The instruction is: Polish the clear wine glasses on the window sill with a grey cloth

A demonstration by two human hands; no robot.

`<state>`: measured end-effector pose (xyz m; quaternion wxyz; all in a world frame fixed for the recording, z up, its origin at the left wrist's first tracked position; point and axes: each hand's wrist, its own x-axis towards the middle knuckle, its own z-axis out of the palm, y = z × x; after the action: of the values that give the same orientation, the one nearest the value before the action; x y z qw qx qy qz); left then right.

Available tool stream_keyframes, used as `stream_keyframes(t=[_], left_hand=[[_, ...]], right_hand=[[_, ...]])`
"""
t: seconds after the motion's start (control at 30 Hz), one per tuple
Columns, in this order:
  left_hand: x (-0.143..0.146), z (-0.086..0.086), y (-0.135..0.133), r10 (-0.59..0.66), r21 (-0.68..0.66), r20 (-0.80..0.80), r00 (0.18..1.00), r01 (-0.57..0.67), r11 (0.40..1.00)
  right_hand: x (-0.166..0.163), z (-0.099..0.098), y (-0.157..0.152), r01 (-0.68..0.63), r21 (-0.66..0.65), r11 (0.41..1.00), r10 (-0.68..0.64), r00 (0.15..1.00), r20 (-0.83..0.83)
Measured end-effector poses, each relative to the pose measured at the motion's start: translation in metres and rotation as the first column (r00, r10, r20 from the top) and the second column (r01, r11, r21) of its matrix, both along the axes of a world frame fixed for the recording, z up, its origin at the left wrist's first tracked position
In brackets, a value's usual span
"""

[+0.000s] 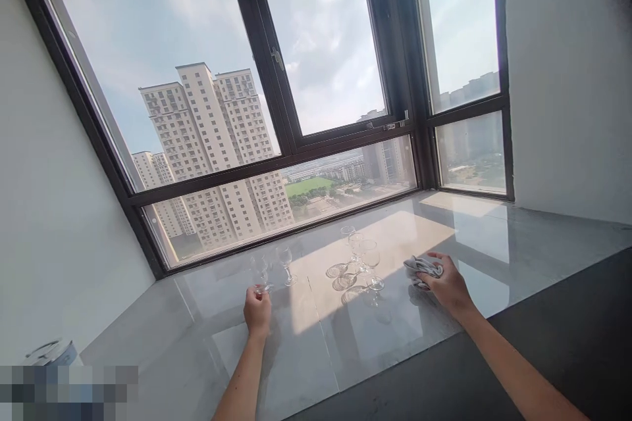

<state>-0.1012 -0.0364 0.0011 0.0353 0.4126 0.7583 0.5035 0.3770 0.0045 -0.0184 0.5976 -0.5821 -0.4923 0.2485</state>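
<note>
Clear glass, stemmed: the near-left goblet [259, 267] is on the window side of the left hand [257, 312], whose fingers are curled nearly closed and look to pinch it low at the foot, probably to steady it and leave the bowl free. Right hand [448, 286] is wrapped round a bunched white-grey cloth [422, 271], likely wadded to fit the palm; can't tell if it touches the sill. Second goblet [287, 263] stands upright just beside the first. Three more glasses [370, 255] cluster between the hands, presumably grouped within reach of both. All on the glossy sill [306, 355], under the dark window frame [286, 162].
</note>
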Motion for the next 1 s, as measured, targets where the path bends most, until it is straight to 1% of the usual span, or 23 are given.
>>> stream_keyframes(t=[0.07,0.1,0.17,0.2,0.23,0.3,0.33,0.4,0.47,0.53,0.57,0.6,0.63,0.67,0.7,0.77,0.83,0.9,0.93,1.0], left_hand=[[0.013,0.002,-0.007,-0.078,0.057,-0.139,0.987,0.087,0.995],[0.02,0.003,-0.009,-0.126,0.084,-0.213,0.969,0.146,0.986],[0.034,0.004,-0.011,-0.218,0.102,-0.344,0.913,0.268,0.958],[0.04,0.004,-0.011,-0.26,0.09,-0.398,0.88,0.319,0.943],[0.045,0.004,-0.01,-0.3,0.066,-0.444,0.845,0.364,0.929],[0.054,0.003,-0.01,-0.368,0.002,-0.526,0.767,0.433,0.901],[0.058,0.003,-0.01,-0.393,-0.033,-0.564,0.726,0.455,0.89],[0.065,0.004,-0.012,-0.419,-0.093,-0.631,0.653,0.472,0.877],[0.07,0.005,-0.017,-0.437,-0.145,-0.685,0.583,0.479,0.866],[0.074,0.006,-0.02,-0.467,-0.194,-0.723,0.51,0.499,0.845],[0.075,0.006,-0.022,-0.475,-0.206,-0.736,0.482,0.509,0.836],[0.076,0.006,-0.022,-0.476,-0.208,-0.745,0.467,0.514,0.832],[0.076,0.006,-0.022,-0.466,-0.201,-0.752,0.465,0.512,0.835],[0.076,0.006,-0.022,-0.452,-0.19,-0.756,0.474,0.502,0.844],[0.076,0.006,-0.021,-0.436,-0.177,-0.758,0.485,0.49,0.853],[0.076,0.006,-0.02,-0.426,-0.163,-0.754,0.499,0.487,0.858],[0.076,0.008,-0.019,-0.436,-0.141,-0.739,0.513,0.516,0.845],[0.076,0.01,-0.02,-0.435,-0.089,-0.712,0.551,0.544,0.834],[0.076,0.01,-0.021,-0.432,-0.062,-0.696,0.573,0.551,0.832],[0.075,0.011,-0.021,-0.43,-0.029,-0.672,0.602,0.559,0.828]], right_hand=[[-0.001,0.003,-0.005,0.053,0.036,0.998,-0.055,0.996,0.072],[-0.002,0.003,-0.009,0.094,0.082,0.992,-0.104,0.987,0.126],[-0.008,0.002,-0.017,0.131,0.214,0.968,-0.184,0.95,0.252],[-0.014,0.0,-0.023,0.11,0.285,0.952,-0.2,0.929,0.311],[-0.022,-0.001,-0.029,0.04,0.338,0.94,-0.172,0.911,0.373],[-0.047,-0.002,-0.043,-0.157,0.389,0.908,-0.065,0.863,0.501],[-0.063,-0.001,-0.05,-0.269,0.407,0.873,-0.012,0.822,0.569],[-0.101,0.004,-0.063,-0.475,0.425,0.77,0.061,0.718,0.693],[-0.14,0.012,-0.074,-0.628,0.397,0.669,0.093,0.602,0.793],[-0.173,0.022,-0.08,-0.708,0.33,0.625,0.108,0.496,0.862],[-0.186,0.028,-0.081,-0.732,0.3,0.611,0.112,0.456,0.883],[-0.196,0.035,-0.081,-0.737,0.284,0.614,0.115,0.44,0.891],[-0.202,0.041,-0.079,-0.731,0.277,0.624,0.125,0.443,0.888],[-0.206,0.048,-0.076,-0.718,0.28,0.637,0.141,0.466,0.873],[-0.206,0.054,-0.072,-0.699,0.293,0.652,0.162,0.507,0.847],[-0.201,0.064,-0.063,-0.651,0.343,0.677,0.203,0.613,0.763],[-0.192,0.068,-0.053,-0.581,0.405,0.707,0.221,0.724,0.653],[-0.183,0.064,-0.046,-0.486,0.429,0.761,0.212,0.812,0.544],[-0.179,0.059,-0.044,-0.445,0.418,0.792,0.205,0.839,0.504],[-0.175,0.044,-0.043,-0.394,0.376,0.839,0.201,0.866,0.458]])
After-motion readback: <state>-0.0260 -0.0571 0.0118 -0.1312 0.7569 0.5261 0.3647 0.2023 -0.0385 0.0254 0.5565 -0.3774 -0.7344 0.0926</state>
